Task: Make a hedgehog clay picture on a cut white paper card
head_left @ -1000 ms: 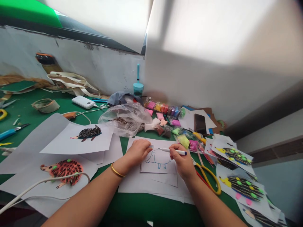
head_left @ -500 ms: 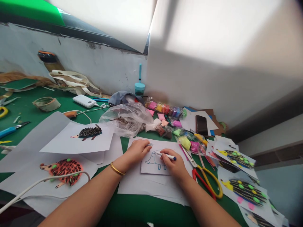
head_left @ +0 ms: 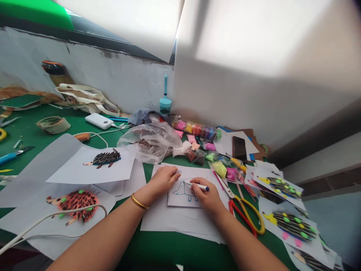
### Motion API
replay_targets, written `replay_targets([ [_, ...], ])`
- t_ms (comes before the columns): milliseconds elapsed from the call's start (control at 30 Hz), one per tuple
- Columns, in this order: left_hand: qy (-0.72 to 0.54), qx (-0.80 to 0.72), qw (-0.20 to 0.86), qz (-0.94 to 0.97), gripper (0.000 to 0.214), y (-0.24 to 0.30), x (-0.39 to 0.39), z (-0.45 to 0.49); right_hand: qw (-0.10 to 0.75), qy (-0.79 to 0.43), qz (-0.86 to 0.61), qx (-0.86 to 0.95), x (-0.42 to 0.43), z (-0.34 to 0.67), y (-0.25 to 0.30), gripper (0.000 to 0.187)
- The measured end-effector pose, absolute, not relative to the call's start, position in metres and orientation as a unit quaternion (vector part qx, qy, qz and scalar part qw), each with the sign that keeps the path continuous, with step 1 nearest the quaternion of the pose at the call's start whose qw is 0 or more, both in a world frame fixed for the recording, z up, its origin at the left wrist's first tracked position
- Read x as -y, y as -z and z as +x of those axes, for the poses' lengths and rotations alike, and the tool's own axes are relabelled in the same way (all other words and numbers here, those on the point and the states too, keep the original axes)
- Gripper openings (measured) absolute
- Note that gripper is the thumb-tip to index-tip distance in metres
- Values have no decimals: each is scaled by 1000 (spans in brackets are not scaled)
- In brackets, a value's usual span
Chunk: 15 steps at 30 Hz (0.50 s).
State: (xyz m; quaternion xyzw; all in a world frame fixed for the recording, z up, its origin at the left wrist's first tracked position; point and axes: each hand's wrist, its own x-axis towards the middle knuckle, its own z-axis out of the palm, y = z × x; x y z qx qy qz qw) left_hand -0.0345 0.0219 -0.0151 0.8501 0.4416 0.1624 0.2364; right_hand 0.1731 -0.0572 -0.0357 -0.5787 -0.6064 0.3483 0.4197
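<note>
In my right hand (head_left: 205, 194) is a white marker pen (head_left: 201, 186) with a dark blue end, its tip on a small white sheet (head_left: 176, 201). That sheet bears a blue outline drawing of a hedgehog (head_left: 183, 190) with snout, eye and legs; my right hand covers its rear part. My left hand (head_left: 164, 182), a gold bangle at the wrist, rests at the sheet's upper left corner. Its fingers pinch a small pale bluish piece (head_left: 178, 172) that looks like a pen cap. Larger white paper (head_left: 158, 222) lies underneath.
Scissors (head_left: 245, 214) with red and yellow handles lie right of the paper. Beyond are a clear plastic bag (head_left: 152, 137), packets of coloured clay (head_left: 220, 169) and a phone (head_left: 239, 148). Hedgehog pictures (head_left: 107, 158) flank both sides. A white cable (head_left: 36, 222) crosses the left sheets.
The view has shifted very slightly. Both hands keep nearly the same place and grip, the marker's tip still by the hedgehog's head and back.
</note>
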Motion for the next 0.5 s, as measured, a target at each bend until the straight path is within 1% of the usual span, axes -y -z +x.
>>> replay_targets([
  [100,-162,-442,236,850,27,14,-22,-34,437,-339,-584,595,57,174,37,23],
  [500,-165,-443,238,848,26,16,-22,-34,428,-317,-600,597,57,175,36,21],
])
